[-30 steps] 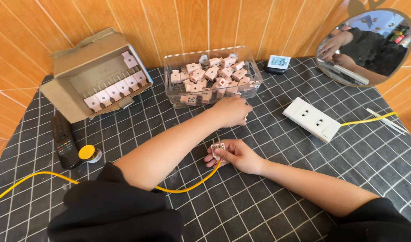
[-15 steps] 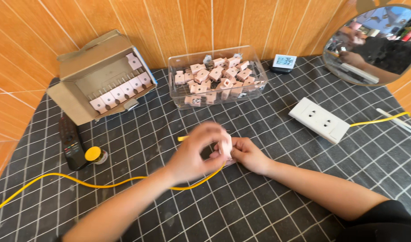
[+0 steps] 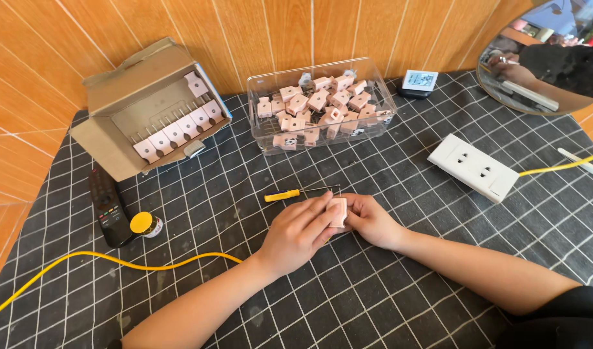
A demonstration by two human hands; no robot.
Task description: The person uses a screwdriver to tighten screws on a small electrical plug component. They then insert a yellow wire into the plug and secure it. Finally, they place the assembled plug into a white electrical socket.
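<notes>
Since a moment ago both hands have settled lower; left hand [image 3: 298, 231] and right hand [image 3: 369, 220] pinch the small pink plug [image 3: 338, 212] together, best held steady beside the yellow screwdriver [image 3: 290, 193].

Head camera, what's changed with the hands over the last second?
The left hand drew back from the clear tub and closed with the right hand on one pink plug. The tub, cardboard box, screwdriver and white socket stayed put.

Matt pink plastic plug [image 3: 338, 212], clear glossy bin [image 3: 261, 139], cardboard box [image 3: 109, 145]
</notes>
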